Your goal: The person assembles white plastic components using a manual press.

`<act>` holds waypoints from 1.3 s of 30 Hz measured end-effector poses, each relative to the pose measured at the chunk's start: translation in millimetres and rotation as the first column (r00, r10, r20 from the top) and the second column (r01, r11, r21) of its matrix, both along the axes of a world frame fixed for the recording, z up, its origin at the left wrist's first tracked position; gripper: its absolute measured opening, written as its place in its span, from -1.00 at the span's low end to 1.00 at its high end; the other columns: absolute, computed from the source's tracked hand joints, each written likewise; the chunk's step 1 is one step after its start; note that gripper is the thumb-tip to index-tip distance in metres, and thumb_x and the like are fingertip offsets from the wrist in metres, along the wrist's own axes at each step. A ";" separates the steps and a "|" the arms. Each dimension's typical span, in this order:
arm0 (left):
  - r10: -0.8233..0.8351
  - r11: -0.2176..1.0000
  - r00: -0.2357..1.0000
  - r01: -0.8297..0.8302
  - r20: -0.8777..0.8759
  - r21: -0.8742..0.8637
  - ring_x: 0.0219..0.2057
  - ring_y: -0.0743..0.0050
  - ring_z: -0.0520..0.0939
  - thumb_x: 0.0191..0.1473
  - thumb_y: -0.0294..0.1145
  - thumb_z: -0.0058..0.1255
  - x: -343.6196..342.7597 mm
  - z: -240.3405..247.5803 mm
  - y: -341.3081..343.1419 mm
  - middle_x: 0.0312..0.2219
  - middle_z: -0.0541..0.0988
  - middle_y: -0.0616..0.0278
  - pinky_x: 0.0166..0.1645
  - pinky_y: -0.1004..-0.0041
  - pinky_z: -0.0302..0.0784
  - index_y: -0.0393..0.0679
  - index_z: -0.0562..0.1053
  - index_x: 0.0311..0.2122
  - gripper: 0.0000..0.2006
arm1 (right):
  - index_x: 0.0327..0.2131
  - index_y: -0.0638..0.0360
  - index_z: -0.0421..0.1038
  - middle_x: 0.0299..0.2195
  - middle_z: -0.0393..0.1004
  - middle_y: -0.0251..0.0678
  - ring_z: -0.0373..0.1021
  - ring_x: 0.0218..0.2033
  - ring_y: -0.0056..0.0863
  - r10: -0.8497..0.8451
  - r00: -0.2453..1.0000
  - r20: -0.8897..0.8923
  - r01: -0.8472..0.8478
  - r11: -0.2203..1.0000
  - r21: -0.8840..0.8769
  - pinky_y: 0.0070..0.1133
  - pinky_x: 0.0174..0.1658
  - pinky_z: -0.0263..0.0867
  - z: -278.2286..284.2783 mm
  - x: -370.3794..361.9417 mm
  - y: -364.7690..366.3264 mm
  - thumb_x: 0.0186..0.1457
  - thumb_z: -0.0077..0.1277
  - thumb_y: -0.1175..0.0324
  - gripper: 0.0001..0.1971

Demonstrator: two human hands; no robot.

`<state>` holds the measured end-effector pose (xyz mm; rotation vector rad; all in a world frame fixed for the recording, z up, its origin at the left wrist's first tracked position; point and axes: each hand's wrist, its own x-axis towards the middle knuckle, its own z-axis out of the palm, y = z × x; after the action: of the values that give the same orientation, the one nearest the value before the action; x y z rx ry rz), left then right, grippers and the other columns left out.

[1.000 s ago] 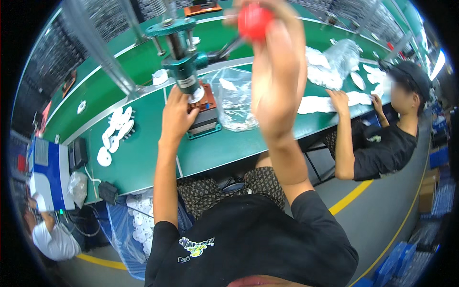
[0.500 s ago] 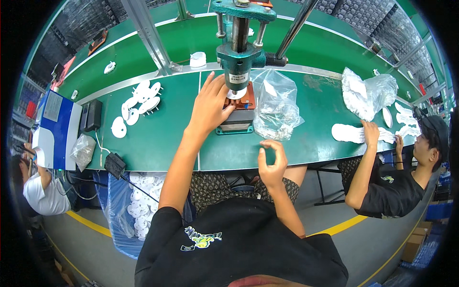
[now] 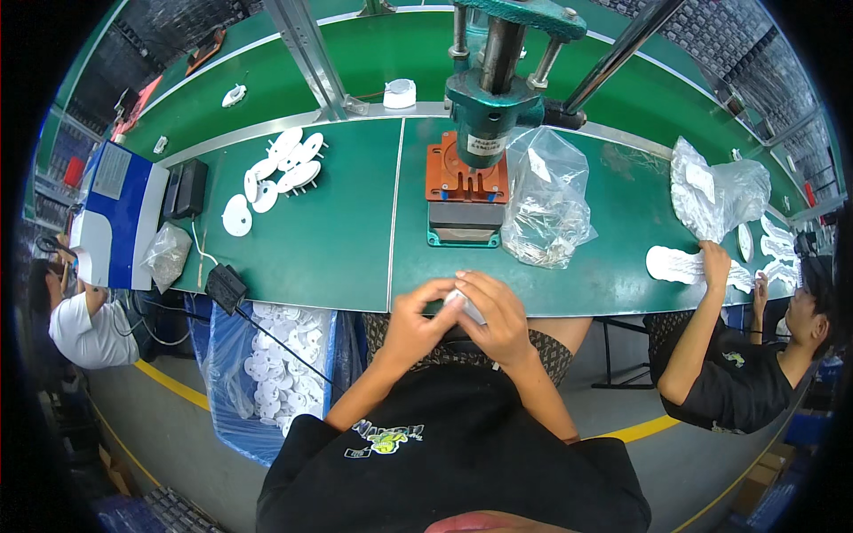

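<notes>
Close to the table's front edge, my left hand (image 3: 416, 322) and my right hand (image 3: 498, 324) are closed together around a small white round plastic piece (image 3: 468, 307), mostly covered by my fingers. Beyond them stands a green hand press (image 3: 494, 96), its ram above an orange fixture (image 3: 443, 178) on a dark block. No white disc shows on the fixture. Right of the block lies a clear plastic bag (image 3: 553, 209) with small parts inside.
Several white discs with pins (image 3: 283, 166) lie at the left. Beyond them are a blue-and-white machine (image 3: 114, 213) and a black adapter (image 3: 226, 286). A blue-lined bin (image 3: 215, 391) of white parts stands below the table. At right, a co-worker (image 3: 742, 355) handles white pieces.
My left hand has drawn back from the fixture toward me, and the white disc there is gone. My right hand has joined it around a white piece. The view has shifted slightly.
</notes>
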<state>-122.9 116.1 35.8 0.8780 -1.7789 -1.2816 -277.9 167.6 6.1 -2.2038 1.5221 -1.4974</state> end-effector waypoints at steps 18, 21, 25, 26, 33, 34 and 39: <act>0.917 0.357 0.278 -0.249 0.287 -0.900 0.12 -0.20 0.41 0.20 -0.18 0.07 175.1 -3.7 -154.7 0.11 0.37 -0.22 0.20 0.05 0.32 -0.28 0.23 0.24 -0.40 | -0.23 0.23 0.43 -0.14 0.49 -0.13 0.37 -0.02 -0.10 -0.848 0.530 0.026 0.843 0.523 -0.129 -0.28 0.09 0.23 17.2 -245.5 -82.4 -0.12 0.30 0.32 -0.63; 0.934 0.354 0.085 -0.346 0.347 -0.869 0.08 -0.23 0.45 0.16 0.01 0.08 207.4 -23.0 -193.0 0.08 0.36 -0.27 0.12 -0.01 0.42 -0.32 0.14 0.27 -0.24 | -0.22 0.25 0.42 -0.18 0.48 -0.15 0.36 -0.02 -0.12 -0.826 0.556 -0.092 0.830 0.548 0.105 -0.28 0.09 0.23 -20.2 -294.6 -116.7 -0.10 0.29 0.27 -0.60; 0.935 0.295 -0.068 -0.392 0.347 -0.872 -0.08 -0.22 0.49 0.14 -0.05 0.10 223.8 -40.4 -214.1 -0.04 0.42 -0.17 0.01 0.04 0.46 -0.30 0.21 0.24 -0.30 | -0.20 0.24 0.42 -0.14 0.48 -0.12 0.36 0.01 -0.12 -0.861 0.508 -0.028 0.850 0.506 -0.145 -0.25 0.13 0.21 -26.0 -281.6 -120.6 -0.07 0.27 0.27 -0.62; 0.932 0.295 -0.083 -0.389 0.352 -0.873 -0.08 -0.22 0.49 0.14 -0.05 0.10 228.5 -40.3 -215.0 -0.04 0.42 -0.17 0.01 0.04 0.46 -0.30 0.21 0.24 -0.30 | -0.19 0.24 0.42 -0.09 0.48 -0.11 0.36 0.03 -0.12 -0.887 0.454 0.083 0.859 0.411 -0.304 -0.24 0.15 0.20 -11.0 -264.6 -113.0 -0.04 0.24 0.31 -0.65; 0.916 0.402 0.242 -0.564 0.320 -0.722 -0.10 -0.07 0.54 0.22 -0.25 0.03 199.8 -25.1 -183.2 -0.15 0.52 -0.12 0.00 0.10 0.43 -0.37 0.43 0.00 -0.62 | -0.39 0.26 0.48 -0.38 0.51 -0.20 0.47 -0.33 -0.23 -0.425 0.903 0.069 0.422 0.905 0.054 -0.42 -0.25 0.37 23.6 -111.9 -25.1 0.03 0.10 0.55 -0.96; 0.922 0.361 0.332 -0.554 0.198 -0.750 -0.13 -0.07 0.55 0.24 -0.24 0.02 187.1 -25.1 -173.7 -0.17 0.53 -0.14 -0.01 0.12 0.43 -0.39 0.44 -0.02 -0.62 | -0.39 0.26 0.48 -0.38 0.51 -0.20 0.47 -0.33 -0.23 -0.430 0.899 0.077 0.427 0.902 0.063 -0.42 -0.25 0.37 16.3 -109.1 -31.9 0.03 0.10 0.55 -0.96; 0.558 0.821 0.797 -0.490 0.231 -0.292 -0.13 0.28 0.61 0.30 -0.27 -0.02 101.7 -29.7 -95.2 -0.13 0.58 -0.01 -0.02 0.35 0.50 -0.42 0.44 -0.02 -0.64 | -0.18 0.21 0.47 -0.17 0.45 -0.23 0.34 -0.03 -0.25 -0.530 0.757 -0.383 0.603 0.793 0.094 -0.39 -0.02 0.27 -8.1 -106.7 -60.8 -0.01 0.04 0.52 -0.74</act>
<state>-21.2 20.9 6.1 1.3843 -1.6841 -0.5929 -384.6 106.8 -2.0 -2.0384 2.5188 -0.9891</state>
